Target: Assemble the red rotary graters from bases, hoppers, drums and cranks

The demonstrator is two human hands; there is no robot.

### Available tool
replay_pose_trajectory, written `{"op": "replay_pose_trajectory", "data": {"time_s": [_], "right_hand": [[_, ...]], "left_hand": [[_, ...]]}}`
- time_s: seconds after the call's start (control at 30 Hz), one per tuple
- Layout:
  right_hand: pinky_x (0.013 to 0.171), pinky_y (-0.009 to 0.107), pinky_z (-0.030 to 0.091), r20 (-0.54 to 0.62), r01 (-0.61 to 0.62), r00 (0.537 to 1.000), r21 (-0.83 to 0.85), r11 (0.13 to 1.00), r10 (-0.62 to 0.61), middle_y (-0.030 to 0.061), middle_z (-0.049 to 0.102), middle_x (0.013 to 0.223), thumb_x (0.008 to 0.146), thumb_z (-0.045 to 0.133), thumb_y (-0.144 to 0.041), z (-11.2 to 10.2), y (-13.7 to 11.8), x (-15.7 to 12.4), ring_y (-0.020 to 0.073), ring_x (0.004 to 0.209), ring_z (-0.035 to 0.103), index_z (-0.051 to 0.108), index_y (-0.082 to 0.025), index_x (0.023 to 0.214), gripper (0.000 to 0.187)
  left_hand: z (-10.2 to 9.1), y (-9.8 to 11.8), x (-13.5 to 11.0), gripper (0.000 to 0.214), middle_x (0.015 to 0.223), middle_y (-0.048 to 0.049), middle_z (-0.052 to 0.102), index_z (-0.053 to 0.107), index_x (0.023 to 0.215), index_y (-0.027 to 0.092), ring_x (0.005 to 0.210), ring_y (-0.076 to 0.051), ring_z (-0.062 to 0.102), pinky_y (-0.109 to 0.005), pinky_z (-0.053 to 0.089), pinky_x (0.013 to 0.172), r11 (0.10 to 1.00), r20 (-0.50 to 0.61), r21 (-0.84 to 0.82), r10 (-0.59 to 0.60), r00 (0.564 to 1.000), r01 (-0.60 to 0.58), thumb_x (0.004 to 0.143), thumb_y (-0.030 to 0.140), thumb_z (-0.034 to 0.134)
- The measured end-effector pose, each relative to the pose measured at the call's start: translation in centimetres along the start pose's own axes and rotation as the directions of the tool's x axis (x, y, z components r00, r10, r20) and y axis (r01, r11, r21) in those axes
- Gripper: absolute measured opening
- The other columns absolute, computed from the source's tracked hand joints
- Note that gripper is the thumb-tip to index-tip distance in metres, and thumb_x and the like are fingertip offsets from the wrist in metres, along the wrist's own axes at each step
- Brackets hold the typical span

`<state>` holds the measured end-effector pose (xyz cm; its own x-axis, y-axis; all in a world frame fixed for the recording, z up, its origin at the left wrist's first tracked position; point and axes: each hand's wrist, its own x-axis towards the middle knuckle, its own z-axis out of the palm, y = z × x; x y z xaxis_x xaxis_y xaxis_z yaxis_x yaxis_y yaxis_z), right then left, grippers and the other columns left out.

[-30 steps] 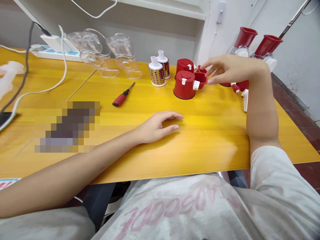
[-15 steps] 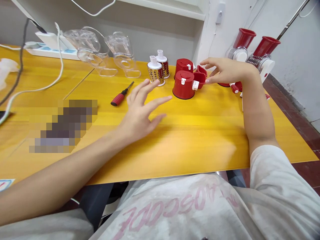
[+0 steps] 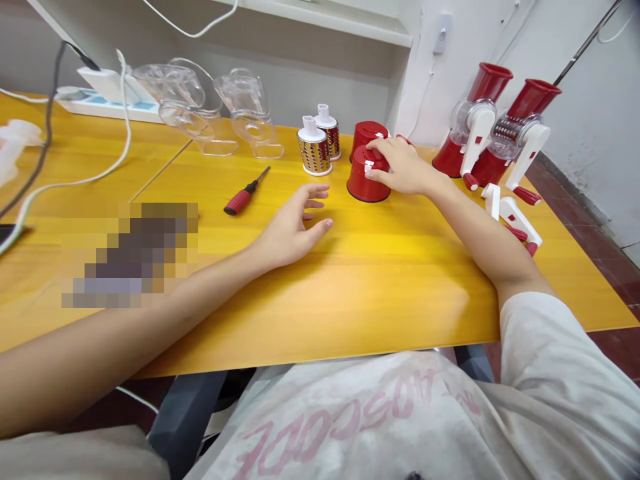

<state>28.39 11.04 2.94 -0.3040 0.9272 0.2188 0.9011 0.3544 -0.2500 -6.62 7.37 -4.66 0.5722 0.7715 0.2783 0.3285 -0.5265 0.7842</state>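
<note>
Two graters (image 3: pixel 515 127) stand assembled at two o'clock. Right hand (image 3: pixel 404 167) half-curls over an unassembled red base (image 3: pixel 361 185), hold unclear; left hand (image 3: pixel 290 233) gapes loosely, empty.

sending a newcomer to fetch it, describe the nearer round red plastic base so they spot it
On the yellow wood-grained table, find two perforated silver cylinders with white tops. Right of them stand two round red plastic bases. The nearer one partly hides the other and has the person's right hand at its top.
</note>
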Motion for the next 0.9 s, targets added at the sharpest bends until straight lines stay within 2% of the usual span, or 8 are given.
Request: {"op": "replay_pose_trajectory", "data": {"time_s": [0.17,0.3,0.4,0.57,0.63,0.73,0.83,0.9], "right_hand": [[0.144,0.069,0.05,-0.026,0.051,0.998,0.032,0.998,-0.05,0.0252,0.073,0.171,0.109,0.076,-0.052,-0.4,-0.5,-0.2,0.0493,0.165,0.065,0.07,-0.017,0.16,0.062],[0.135,0.065,0.057,0.046,0.102,0.993,0.071,0.992,-0.105,0.0221,0.079,0.161,0.1,0.086,-0.052,-2.0,-1.7,-0.8,0.0451,0.146,0.073,0.07,-0.018,0.152,0.064],[0.129,0.062,0.061,0.13,0.168,0.975,0.111,0.979,-0.182,0.0204,0.081,0.158,0.092,0.094,-0.055,-3.3,-3.6,-1.8,0.0438,0.141,0.075,0.071,-0.019,0.152,0.074],[0.126,0.058,0.062,0.257,0.318,0.905,0.125,0.94,-0.34,0.0188,0.079,0.164,0.091,0.1,-0.053,-4.7,-8.4,-4.8,0.0424,0.145,0.076,0.069,-0.022,0.161,0.083],[0.122,0.055,0.063,0.306,0.333,0.885,0.113,0.936,-0.352,0.0176,0.078,0.163,0.094,0.101,-0.048,-5.1,-10.3,-6.1,0.0402,0.141,0.078,0.068,-0.023,0.162,0.08],[0.112,0.049,0.063,0.356,0.29,0.888,0.055,0.956,-0.29,0.0183,0.078,0.159,0.099,0.1,-0.044,-5.5,-12.3,-7.5,0.0366,0.129,0.08,0.069,-0.02,0.158,0.071],[0.104,0.045,0.061,0.361,0.288,0.892,0.01,0.958,-0.272,0.0176,0.076,0.158,0.1,0.1,-0.044,-5.6,-12.8,-7.7,0.0339,0.123,0.079,0.068,-0.02,0.16,0.071],[0.099,0.043,0.059,0.373,0.295,0.889,-0.022,0.955,-0.266,0.0157,0.077,0.151,0.101,0.1,-0.045,-5.6,-12.7,-7.6,0.033,0.119,0.078,0.068,-0.022,0.162,0.073]], "left_hand": [[0.6,-1.9,2.7,0.111,0.192,-0.0269,0.053,0.037,0.19,0.027,0.171,-0.049,0.063,-0.077,0.057,0.139,0.991,0.009,0.057,0.123,0.992,-0.123,0.098,0.057,0.091],[2.8,-3.9,5.1,0.138,0.203,-0.0303,0.035,0.025,0.194,0.03,0.187,-0.058,0.045,-0.083,0.048,0.147,0.978,-0.071,-0.096,0.179,0.981,-0.185,0.089,0.075,0.104],[4.1,-4.7,5.5,0.154,0.204,-0.0308,0.032,0.024,0.196,0.034,0.191,-0.061,0.038,-0.086,0.045,0.149,0.958,-0.107,-0.181,0.206,0.973,-0.223,0.08,0.082,0.112],[3.9,-3.9,4.6,0.16,0.2,-0.0275,0.045,0.025,0.199,0.042,0.179,-0.058,0.059,-0.081,0.055,0.145,0.892,0.063,-0.338,0.34,0.938,-0.3,0.074,0.075,0.12],[3.4,-3.2,4.2,0.161,0.2,-0.0273,0.047,0.033,0.198,0.038,0.181,-0.059,0.057,-0.079,0.052,0.148,0.869,0.127,-0.372,0.395,0.91,-0.326,0.069,0.075,0.123],[2.9,-2.7,4.0,0.162,0.204,-0.0256,0.043,0.044,0.195,0.034,0.189,-0.06,0.045,-0.076,0.044,0.155,0.857,0.151,-0.357,0.446,0.882,-0.372,0.062,0.078,0.125],[3.3,-3.1,4.1,0.153,0.195,-0.0244,0.056,0.045,0.194,0.036,0.179,-0.056,0.061,-0.069,0.058,0.145,0.837,0.137,-0.413,0.447,0.884,-0.359,0.071,0.093,0.113],[3.8,-3.8,4.5,0.136,0.176,-0.0233,0.073,0.043,0.194,0.035,0.159,-0.048,0.078,-0.064,0.068,0.129,0.829,0.08,-0.446,0.411,0.908,-0.336,0.089,0.107,0.089]]}}
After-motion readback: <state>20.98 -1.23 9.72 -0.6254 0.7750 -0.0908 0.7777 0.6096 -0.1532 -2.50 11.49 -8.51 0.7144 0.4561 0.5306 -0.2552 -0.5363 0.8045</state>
